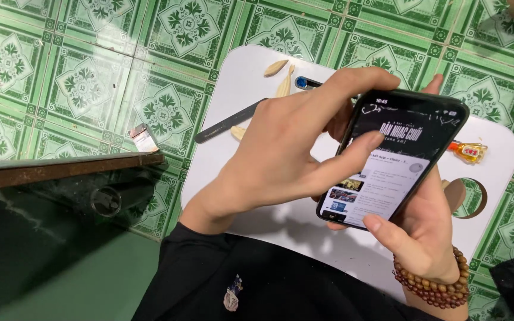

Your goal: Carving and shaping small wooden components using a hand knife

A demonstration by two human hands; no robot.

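Observation:
A black smartphone with a lit screen is held over a small white table. My right hand grips it from below, thumb on the lower edge; a brown bead bracelet circles that wrist. My left hand reaches across from the left, thumb touching the screen and forefinger curled over the phone's top edge.
On the white table lie a dark nail file, pale leaf-shaped nail tips, a blue-capped item and a small orange packet. A round hole pierces the table's right side. Green patterned floor tiles surround it; a dark glass-topped surface sits left.

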